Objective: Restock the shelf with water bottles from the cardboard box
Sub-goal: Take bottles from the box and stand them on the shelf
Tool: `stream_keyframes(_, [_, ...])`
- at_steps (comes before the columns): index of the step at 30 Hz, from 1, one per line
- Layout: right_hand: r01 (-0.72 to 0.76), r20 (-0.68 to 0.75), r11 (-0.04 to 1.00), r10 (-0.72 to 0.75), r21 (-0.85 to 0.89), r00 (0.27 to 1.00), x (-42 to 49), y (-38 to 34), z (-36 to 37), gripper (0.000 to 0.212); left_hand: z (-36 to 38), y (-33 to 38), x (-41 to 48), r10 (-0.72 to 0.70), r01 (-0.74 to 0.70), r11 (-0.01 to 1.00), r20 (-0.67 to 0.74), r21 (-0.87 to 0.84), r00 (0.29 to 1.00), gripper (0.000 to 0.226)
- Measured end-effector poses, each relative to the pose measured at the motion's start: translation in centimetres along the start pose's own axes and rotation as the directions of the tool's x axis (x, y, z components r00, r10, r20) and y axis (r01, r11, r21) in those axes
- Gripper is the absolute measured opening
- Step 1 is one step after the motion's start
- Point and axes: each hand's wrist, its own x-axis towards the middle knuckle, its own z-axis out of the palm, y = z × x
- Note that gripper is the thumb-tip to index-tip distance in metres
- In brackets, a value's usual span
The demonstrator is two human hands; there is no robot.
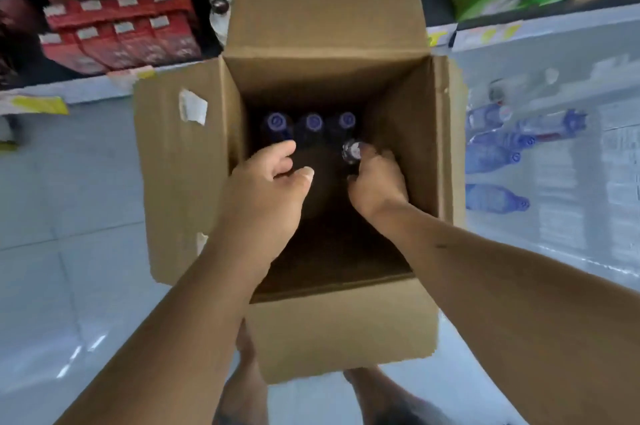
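Water bottles (313, 123) stand upright, purple-capped, in the cardboard box (325, 19).

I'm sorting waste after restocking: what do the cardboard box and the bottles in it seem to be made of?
Box: matte brown corrugated cardboard, going by its creased flaps and torn edges. Bottles in the box: only glossy blue caps show, probably plastic; bodies too dark to judge. The bottle the right hand grips shows a clear, shiny top, likely plastic too.

Pale tiled floor (69, 199) carries an open cardboard box (343, 331) (flaps spread outward); bare feet (246, 376) stand beside it.
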Motion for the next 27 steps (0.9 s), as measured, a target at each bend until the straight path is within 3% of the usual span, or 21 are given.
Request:
stream_keyframes(8, [0.052, -0.093, 0.983, -0.069, -0.176, 0.993, 6.8, 1.1, 5.0, 0.029, 2.8, -3.8, 3.8, -0.004, 0.005, 1.000, 0.033, -0.022, 0.999, 0.043])
stream_keyframes(12, [0.103, -0.136, 0.985, -0.122, -0.138, 0.983, 4.3, 0.2, 2.9, 0.023, 2.2, -3.0, 2.8, 0.023, -0.021, 0.999, 0.040, -0.031, 0.999, 0.042])
stream_keyframes(17, [0.204, -0.231, 0.979, -0.203, -0.018, 0.952, -5.5, -2.2, -5.5, 0.024, 0.3, 1.0, -2.4, 0.127, -0.128, 0.992, 0.046, 0.008, 0.991, 0.050])
stream_keyframes(20, [0.320, -0.356, 0.945, -0.276, 0.068, 0.893, -12.8, -4.2, -12.6, 0.025, -1.6, 5.0, -6.8, 0.206, -0.203, 0.979, 0.123, -0.032, 0.971, 0.064])
stream_keyframes(27, [0.533, -0.511, 0.825, -0.381, 0.188, 0.770, -29.0, -10.0, -30.4, 0.022, -7.7, 17.2, -20.7, 0.497, -0.466, 0.867, 0.218, -0.179, 0.840, 0.062])
